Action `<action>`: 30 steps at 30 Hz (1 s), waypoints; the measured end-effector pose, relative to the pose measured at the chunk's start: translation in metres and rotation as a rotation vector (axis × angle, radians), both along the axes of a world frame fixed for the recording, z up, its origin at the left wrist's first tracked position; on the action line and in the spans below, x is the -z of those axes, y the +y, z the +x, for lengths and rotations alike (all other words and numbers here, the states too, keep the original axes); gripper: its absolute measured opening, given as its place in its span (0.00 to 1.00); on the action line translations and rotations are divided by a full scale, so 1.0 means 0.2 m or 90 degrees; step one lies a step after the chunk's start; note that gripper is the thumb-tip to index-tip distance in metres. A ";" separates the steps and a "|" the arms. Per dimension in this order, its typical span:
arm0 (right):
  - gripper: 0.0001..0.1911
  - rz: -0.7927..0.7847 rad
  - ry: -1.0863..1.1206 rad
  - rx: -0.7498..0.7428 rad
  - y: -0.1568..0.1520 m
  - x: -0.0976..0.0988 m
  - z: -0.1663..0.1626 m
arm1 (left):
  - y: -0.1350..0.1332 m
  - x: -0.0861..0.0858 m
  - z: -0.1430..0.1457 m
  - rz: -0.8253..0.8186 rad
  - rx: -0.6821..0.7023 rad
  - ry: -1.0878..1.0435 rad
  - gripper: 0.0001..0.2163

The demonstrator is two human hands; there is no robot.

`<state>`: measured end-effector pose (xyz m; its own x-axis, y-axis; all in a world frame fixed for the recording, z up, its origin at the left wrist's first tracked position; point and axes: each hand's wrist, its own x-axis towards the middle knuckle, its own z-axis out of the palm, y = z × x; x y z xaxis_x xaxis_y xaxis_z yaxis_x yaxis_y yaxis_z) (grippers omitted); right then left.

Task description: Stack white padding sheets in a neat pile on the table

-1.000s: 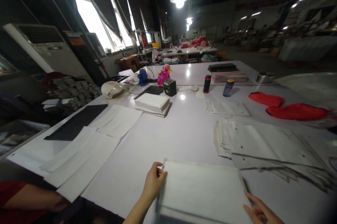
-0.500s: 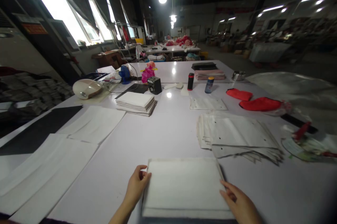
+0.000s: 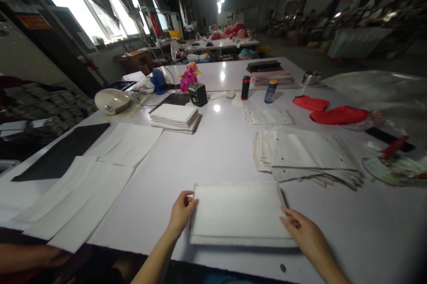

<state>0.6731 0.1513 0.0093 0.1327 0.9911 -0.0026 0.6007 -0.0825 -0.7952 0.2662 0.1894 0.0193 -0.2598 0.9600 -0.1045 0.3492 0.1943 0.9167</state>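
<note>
A flat rectangular stack of white fabric sheets [image 3: 238, 213] with grey edges lies near the table's front. My left hand [image 3: 183, 213] pinches its left edge between thumb and fingers. At the right edge, my right hand [image 3: 302, 226] has the thumb and fingers closed on the border. Just beyond it is a loose pile of clear plastic bags [image 3: 307, 150] with small dark holes. A neat stack of folded white sheets [image 3: 175, 117] sits farther off to the left.
Long white sheets [image 3: 83, 195] and a black sheet [image 3: 66, 150] cover the table's left side. Another person's arm [image 3: 30, 257] shows at lower left. A black box [image 3: 198, 94], a bottle [image 3: 271, 91] and red sleeve covers [image 3: 338, 115] lie farther back.
The camera has tilted down, bringing the table's front edge and another person's arm into view. Both hands stay on the edges of the white sheets.
</note>
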 end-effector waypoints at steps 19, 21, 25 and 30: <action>0.26 0.048 -0.060 -0.013 0.00 0.09 0.01 | -0.08 -0.16 0.47 0.170 0.392 0.557 0.25; 0.26 0.048 -0.073 -0.024 0.01 0.10 0.02 | -0.07 -0.14 0.50 0.137 0.383 0.575 0.26; 0.24 0.073 -0.204 -0.089 0.01 0.07 0.04 | -0.07 -0.08 0.48 0.113 0.381 0.580 0.26; 0.23 0.223 -0.475 -0.090 0.06 -0.07 -0.16 | -0.08 -0.01 0.47 0.112 0.372 0.581 0.27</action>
<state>0.6405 0.1630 0.0226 -0.1485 0.9256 0.3482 0.9659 0.2113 -0.1495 0.3597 0.1742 0.0220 0.3294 0.9431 0.0462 0.9063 -0.3295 0.2647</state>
